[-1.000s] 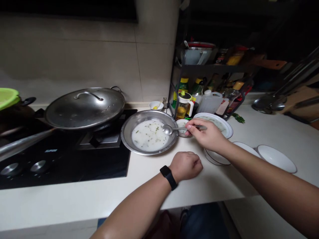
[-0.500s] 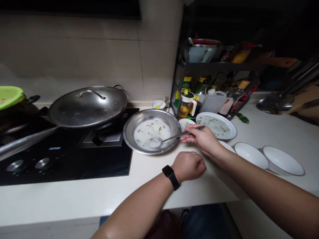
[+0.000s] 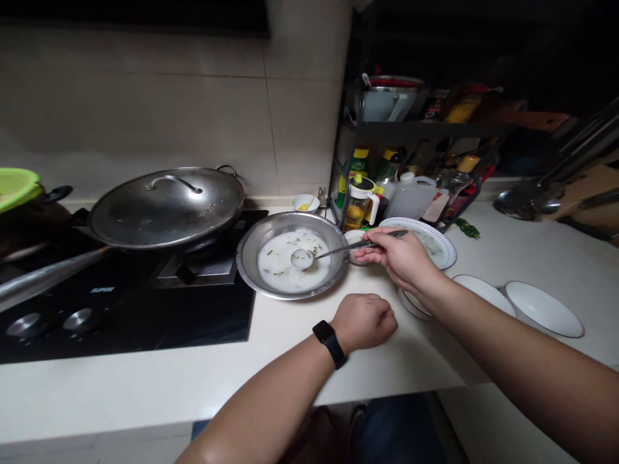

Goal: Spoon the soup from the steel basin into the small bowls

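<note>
My right hand [image 3: 403, 254] grips the dark handle of a metal spoon [image 3: 347, 245], whose round bowl holds some white liquid. The spoon's bowl is over the white, milky mix with green bits in a wide metal basin [image 3: 247, 264]. Below the basin's right side, my left hand [image 3: 365, 321] is curled into a fist above the counter, a black watch on its wrist; no object shows in it. Partly hidden behind my right hand are a small white bowl [image 3: 354, 238] and a ridged plate [image 3: 447, 248] of similar liquid.
A lidded wok [image 3: 169, 209] stands on the black stove [image 3: 145, 322] at left. White bowls [image 3: 544, 309] sit on the counter at right. Behind, a dark rack holds bottles and an oil jug [image 3: 358, 205]; a small dish [image 3: 304, 203] is by the wall.
My right hand has moved slightly right, and the spoon's bowl has come up a little in the basin. My left hand has stayed about still. The view has shifted slightly.
</note>
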Available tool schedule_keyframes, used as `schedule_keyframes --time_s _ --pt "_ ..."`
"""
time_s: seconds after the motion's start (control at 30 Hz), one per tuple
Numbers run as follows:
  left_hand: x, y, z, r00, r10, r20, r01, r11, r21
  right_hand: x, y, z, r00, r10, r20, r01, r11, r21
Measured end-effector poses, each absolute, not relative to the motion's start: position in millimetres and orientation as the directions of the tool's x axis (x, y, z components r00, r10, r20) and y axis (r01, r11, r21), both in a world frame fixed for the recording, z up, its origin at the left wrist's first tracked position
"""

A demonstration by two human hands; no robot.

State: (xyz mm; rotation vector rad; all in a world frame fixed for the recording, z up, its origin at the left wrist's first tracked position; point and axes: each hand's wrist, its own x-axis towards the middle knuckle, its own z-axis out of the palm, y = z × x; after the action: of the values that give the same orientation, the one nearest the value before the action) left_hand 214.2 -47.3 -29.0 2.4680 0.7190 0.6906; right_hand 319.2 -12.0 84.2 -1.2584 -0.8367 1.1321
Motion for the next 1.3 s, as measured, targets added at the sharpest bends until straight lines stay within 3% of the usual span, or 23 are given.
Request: schedule_keyframes --time_s 0.63,0.77,0.93,1.07,1.2,1.23,1.3 --pt "214.3 -46.3 -34.9 0.723 0.594 0.353 0.346 -0.753 0.56 415.7 -20.3 106.8 0.422 0.905 0.048 -0.055 0.078 -0.995" --pt "214.3 -46.6 -33.7 0.724 0.596 0.347 0.35 -0.752 0.56 454.1 -29.7 106.1 0.537 0.842 0.05 -0.048 0.09 -0.995" --pt "214.5 -47.4 -31.6 0.727 0.602 0.329 0.356 -0.742 0.568 499.1 -38.9 102.7 0.618 0.77 0.157 0.082 0.136 -0.987" --pt "214.5 -46.8 -33.4 0.724 0.599 0.343 0.346 -0.745 0.569 503.9 -50.1 107.1 0.735 0.662 0.145 0.133 0.069 -0.989" --pt "214.4 -45.7 -35.2 0.718 0.599 0.354 0.349 -0.75 0.561 491.1 -72.1 110.2 0.679 0.671 0.297 0.428 -0.033 -0.903" --pt "214.3 -45.6 -35.1 0.716 0.6 0.357 0.35 -0.75 0.561 490.0 -78.3 109.2 0.602 0.7 0.384 0.566 -0.034 -0.824" --pt "213.8 -45.6 -34.2 0.711 0.604 0.36 0.348 -0.747 0.566 492.3 -89.5 104.8 0.312 0.763 0.565 0.832 0.068 -0.551"
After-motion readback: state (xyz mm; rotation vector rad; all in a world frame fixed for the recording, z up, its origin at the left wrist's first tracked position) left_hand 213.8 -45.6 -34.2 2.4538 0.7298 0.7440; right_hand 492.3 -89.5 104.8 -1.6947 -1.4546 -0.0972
